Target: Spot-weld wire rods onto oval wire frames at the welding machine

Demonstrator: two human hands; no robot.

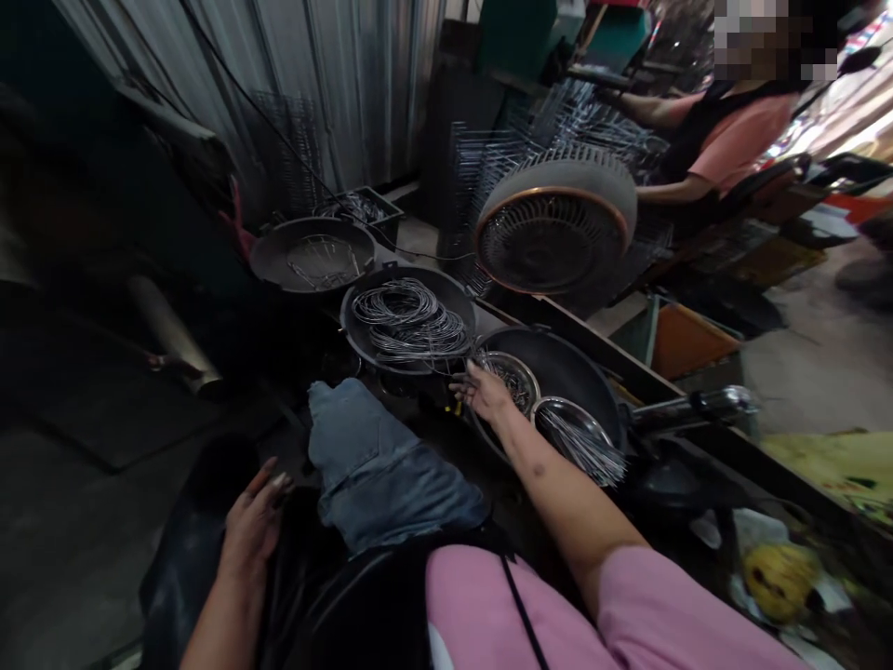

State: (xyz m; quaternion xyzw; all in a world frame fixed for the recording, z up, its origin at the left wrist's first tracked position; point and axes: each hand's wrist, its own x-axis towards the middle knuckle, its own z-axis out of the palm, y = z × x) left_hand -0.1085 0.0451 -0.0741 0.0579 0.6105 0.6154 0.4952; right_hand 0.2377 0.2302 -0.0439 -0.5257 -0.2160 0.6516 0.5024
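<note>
My right hand (pixel 483 391) reaches forward to a small metal bowl (pixel 514 380) of little wire pieces, inside a big dark pan (pixel 572 372). Its fingers are spread at the bowl's rim and hold nothing I can see. A second small bowl (pixel 579 437) with straight wire rods lies beside it in the same pan. My left hand (pixel 255 521) rests flat on black material over my lap, fingers stretched out and empty. A dark pan of coiled wire rings (pixel 408 321) stands just beyond my right hand.
Another dark pan (pixel 313 253) with a few wire parts stands at the back left. A tilted round fan (pixel 558 219) stands behind the pans, with wire racks (pixel 502 158) around it. A person in a pink shirt (pixel 732 140) works at the upper right. Folded denim (pixel 377 456) covers my knee.
</note>
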